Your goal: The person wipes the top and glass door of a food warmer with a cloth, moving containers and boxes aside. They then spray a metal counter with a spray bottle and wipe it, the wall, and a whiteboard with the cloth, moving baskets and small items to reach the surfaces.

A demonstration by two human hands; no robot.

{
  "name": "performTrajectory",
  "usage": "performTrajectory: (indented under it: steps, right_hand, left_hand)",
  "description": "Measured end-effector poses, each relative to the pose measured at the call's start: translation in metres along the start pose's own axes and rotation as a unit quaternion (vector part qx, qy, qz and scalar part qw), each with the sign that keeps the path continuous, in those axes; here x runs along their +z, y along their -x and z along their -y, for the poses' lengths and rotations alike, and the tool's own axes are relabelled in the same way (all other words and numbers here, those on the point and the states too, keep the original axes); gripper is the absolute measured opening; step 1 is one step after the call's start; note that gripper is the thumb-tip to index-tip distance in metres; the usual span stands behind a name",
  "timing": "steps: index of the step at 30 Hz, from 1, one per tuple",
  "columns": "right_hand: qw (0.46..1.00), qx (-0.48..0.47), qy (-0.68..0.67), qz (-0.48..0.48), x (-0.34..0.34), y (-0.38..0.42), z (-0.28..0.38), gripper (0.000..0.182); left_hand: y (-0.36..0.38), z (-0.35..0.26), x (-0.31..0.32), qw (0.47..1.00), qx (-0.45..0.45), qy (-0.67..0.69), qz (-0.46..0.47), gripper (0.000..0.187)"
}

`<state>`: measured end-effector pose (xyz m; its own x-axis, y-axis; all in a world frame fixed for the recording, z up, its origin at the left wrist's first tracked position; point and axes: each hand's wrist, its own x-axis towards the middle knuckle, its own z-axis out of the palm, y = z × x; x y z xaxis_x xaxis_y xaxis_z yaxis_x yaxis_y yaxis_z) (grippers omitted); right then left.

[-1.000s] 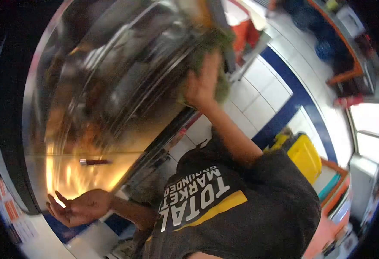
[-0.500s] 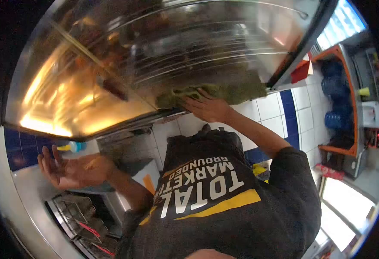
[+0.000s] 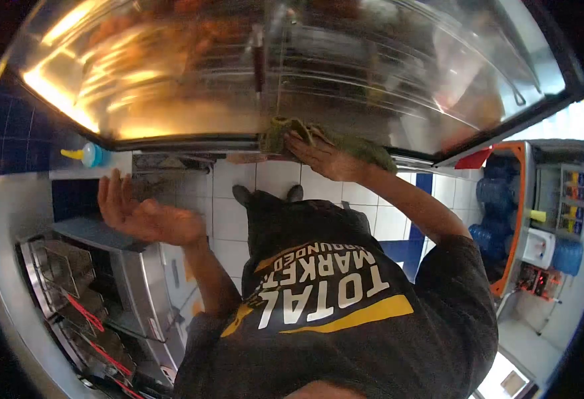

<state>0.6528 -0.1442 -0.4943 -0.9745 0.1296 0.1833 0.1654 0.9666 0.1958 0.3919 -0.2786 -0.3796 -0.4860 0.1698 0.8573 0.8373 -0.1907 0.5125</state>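
Observation:
A crumpled green cloth (image 3: 365, 151) lies against the lower part of a shiny glass-fronted cabinet (image 3: 345, 86), close to its dark bottom edge. My right hand (image 3: 325, 158) holds the cloth, its fingers pressed over the folds at the cloth's left end. Out to the left, my left hand (image 3: 145, 214) is raised in the air, empty, with its palm turned up and fingers apart. A dark red handle (image 3: 258, 63) shows on the cabinet, above and left of the cloth.
A steel appliance with wire baskets and red handles (image 3: 85, 312) stands at lower left. Beyond my left hand is a blue bottle with a yellow tip (image 3: 92, 155). An orange-framed rack (image 3: 519, 199) with blue water jugs (image 3: 495, 193) is at right, over white floor tiles (image 3: 232, 219).
The view has turned, so the cabinet now looks more level. My right hand stays on the cloth, which looks more bunched around its fingers. My left hand is still raised and empty.

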Motion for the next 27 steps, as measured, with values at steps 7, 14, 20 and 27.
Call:
performTrajectory:
  steps: [7, 14, 20, 27]
  right_hand:
    - [0.993, -0.008, -0.121, -0.005, 0.004, -0.051, 0.017, 0.051]
    - [0.967, 0.083, -0.142, 0.195, -0.019, 0.006, 0.033, 0.067]
    - [0.990, 0.081, -0.116, -0.024, 0.008, -0.053, 0.067, 0.060]
    - [0.959, 0.104, -0.255, -0.063, -0.008, -0.106, 0.073, 0.052]
  left_hand:
    - [0.043, 0.013, -0.006, 0.996, -0.065, -0.010, 0.054, 0.048]
    - [0.115, 0.009, -0.010, 0.938, -0.147, 0.040, 0.310, 0.032]
    - [0.145, 0.009, -0.022, 0.809, -0.449, 0.137, 0.354, 0.031]
    - [0.162, 0.015, -0.010, 0.770, -0.527, 0.252, 0.255, 0.046]
